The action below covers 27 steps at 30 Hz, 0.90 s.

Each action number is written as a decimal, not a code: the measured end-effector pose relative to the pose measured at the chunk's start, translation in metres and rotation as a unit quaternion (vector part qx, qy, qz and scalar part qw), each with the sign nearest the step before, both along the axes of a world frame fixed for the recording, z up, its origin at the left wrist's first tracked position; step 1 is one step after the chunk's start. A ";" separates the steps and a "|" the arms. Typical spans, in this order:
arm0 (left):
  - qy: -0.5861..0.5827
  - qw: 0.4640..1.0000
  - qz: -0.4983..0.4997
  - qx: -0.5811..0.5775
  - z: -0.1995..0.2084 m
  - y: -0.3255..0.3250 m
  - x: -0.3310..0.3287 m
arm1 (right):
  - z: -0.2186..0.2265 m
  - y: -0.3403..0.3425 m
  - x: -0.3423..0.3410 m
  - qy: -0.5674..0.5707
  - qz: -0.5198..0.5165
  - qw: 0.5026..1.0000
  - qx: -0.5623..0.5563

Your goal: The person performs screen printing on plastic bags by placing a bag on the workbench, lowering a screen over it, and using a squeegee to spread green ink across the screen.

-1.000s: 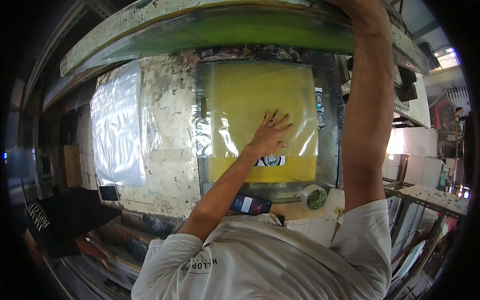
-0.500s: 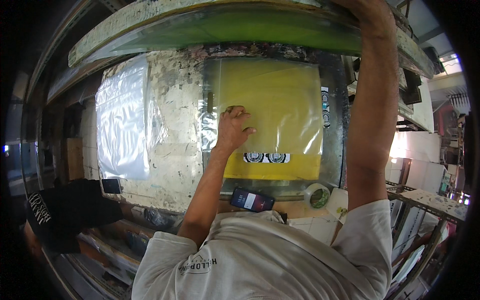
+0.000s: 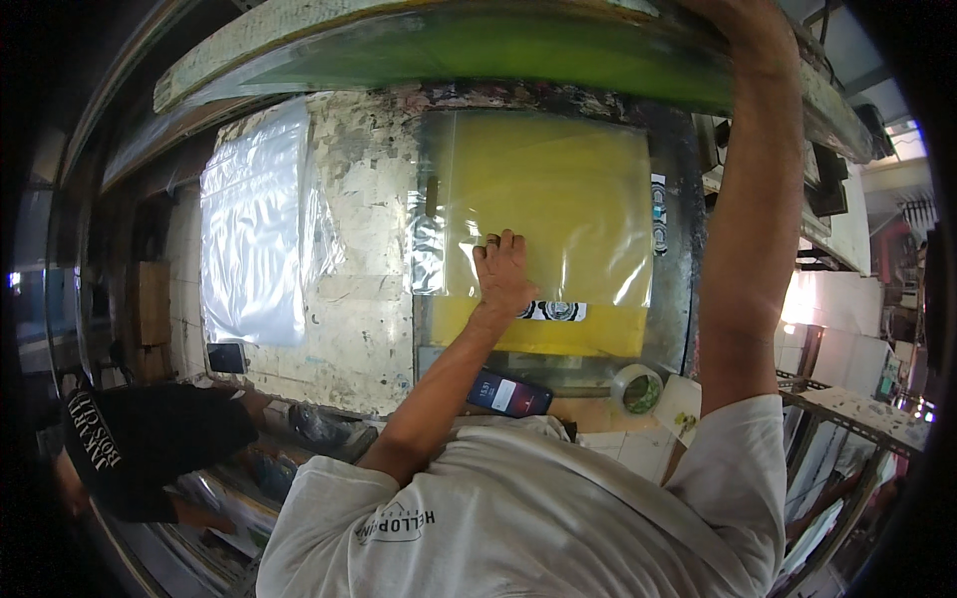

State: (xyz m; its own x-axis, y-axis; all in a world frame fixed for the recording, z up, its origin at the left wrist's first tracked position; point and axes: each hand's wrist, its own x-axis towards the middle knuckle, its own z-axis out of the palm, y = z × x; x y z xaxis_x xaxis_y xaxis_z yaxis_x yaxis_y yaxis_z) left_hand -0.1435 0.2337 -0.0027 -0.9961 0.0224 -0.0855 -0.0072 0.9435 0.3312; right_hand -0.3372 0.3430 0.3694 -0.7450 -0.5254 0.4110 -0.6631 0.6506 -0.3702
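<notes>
My left hand lies flat with fingers stretched on a clear plastic bag, near its lower edge. Under the bag is a yellow sheet on a dark glossy board. Black-and-white printed stickers show beside my palm, and another strip shows at the bag's right side. My right hand reaches up to the raised wooden frame with a green mesh screen; its fingers are cut off by the picture's top edge.
A stack of clear plastic bags lies on the stained table at left. Near the front edge are a phone, a tape roll and another dark phone. A person in a black shirt is at the lower left.
My left hand has slid right and nearer to me across the bag, with its fingers now straighter. The right arm still reaches up to the raised frame.
</notes>
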 end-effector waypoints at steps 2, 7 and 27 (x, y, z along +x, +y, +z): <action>0.057 0.998 0.005 0.002 -0.011 0.003 0.004 | 0.007 -0.010 0.020 -0.024 -0.038 0.999 0.007; 0.232 0.890 0.098 0.380 0.035 -0.047 0.010 | 0.048 -0.013 0.040 -0.364 -0.064 0.929 0.010; 0.273 0.792 0.314 0.446 -0.027 -0.234 0.151 | -0.298 0.036 0.202 -0.194 0.003 0.976 0.099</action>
